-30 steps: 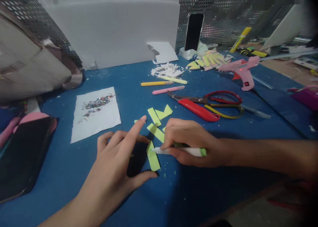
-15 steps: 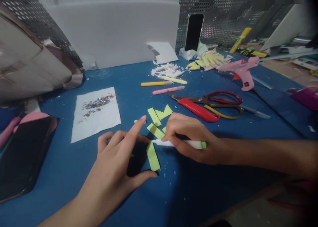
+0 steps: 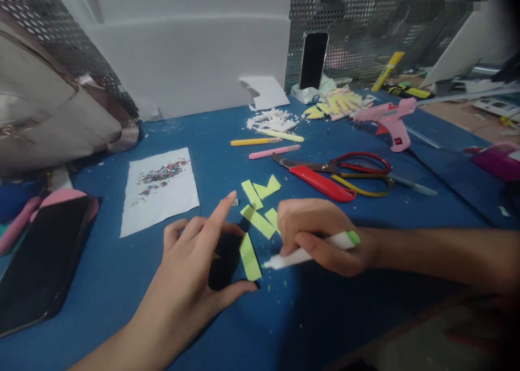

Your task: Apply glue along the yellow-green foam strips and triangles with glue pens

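Note:
My left hand (image 3: 199, 260) rests low on the table with its index finger raised. Its thumb and a bent finger brace the two ends of a light green strip (image 3: 251, 257). A white marker (image 3: 300, 256) with a green end is gripped in my right hand (image 3: 319, 233). The marker's green tip points at the strip's right edge, close to the lower end; whether it touches cannot be made out. Just beyond lie several more green pieces (image 3: 258, 221), one partly hidden behind my right hand. Small green crumbs dot the table beside the strip.
Beyond the pieces lie scissors (image 3: 319, 164), a red-handled cutter (image 3: 323, 183) and several pens (image 3: 274, 152). A pink glue gun (image 3: 392, 122) stands at right. Glitter-covered paper (image 3: 158, 214) and a black phone (image 3: 44, 257) are left. White scraps (image 3: 273, 121) lie farther back.
My right hand has drawn the marker tip from the strip's upper end down to its lower right side, tilting the marker more. My left hand keeps its place at the strip.

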